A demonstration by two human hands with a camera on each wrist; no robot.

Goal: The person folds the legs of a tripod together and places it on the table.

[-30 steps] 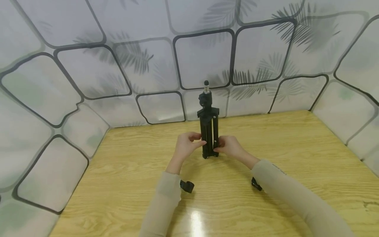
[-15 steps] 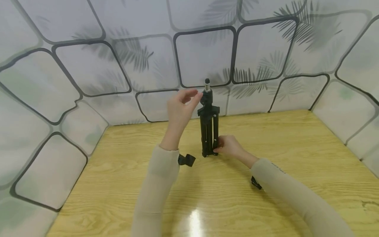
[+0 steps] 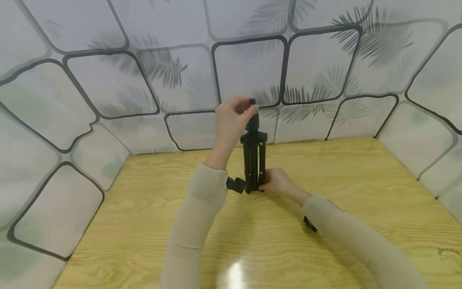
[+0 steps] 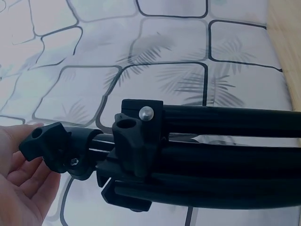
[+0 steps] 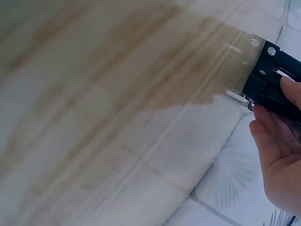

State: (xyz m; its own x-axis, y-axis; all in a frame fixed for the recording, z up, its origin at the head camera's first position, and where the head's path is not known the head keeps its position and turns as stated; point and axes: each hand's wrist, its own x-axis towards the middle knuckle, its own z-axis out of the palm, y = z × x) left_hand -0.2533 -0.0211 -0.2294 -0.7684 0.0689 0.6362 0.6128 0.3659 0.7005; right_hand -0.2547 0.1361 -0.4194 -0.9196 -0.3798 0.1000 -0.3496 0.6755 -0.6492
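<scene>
A folded black tripod stand [image 3: 255,156] stands upright on the table, its legs drawn together below and a black-tipped post on top. My left hand [image 3: 231,118] grips it near the top, thumb on the near side of the post. In the left wrist view the fingers curl behind the upper collar, beside a clamp knob [image 4: 44,141]; a second knob [image 4: 129,141] sits lower, at the leg joint. My right hand [image 3: 279,180] holds the bottom from the right. The right wrist view shows its thumb and fingers around the legs, just above the leg ends [image 5: 256,84].
The wood-grain table [image 3: 151,224] ends at a patterned backdrop [image 3: 249,72] close behind the stand, and more of it rises along both sides. A black wrist device [image 3: 236,184] juts from under the left sleeve, another [image 3: 309,224] from under the right.
My left hand has left the bottom of the stand, risen along its left side, and closed around the top. The right hand stays at the bottom; the stand keeps its place.
</scene>
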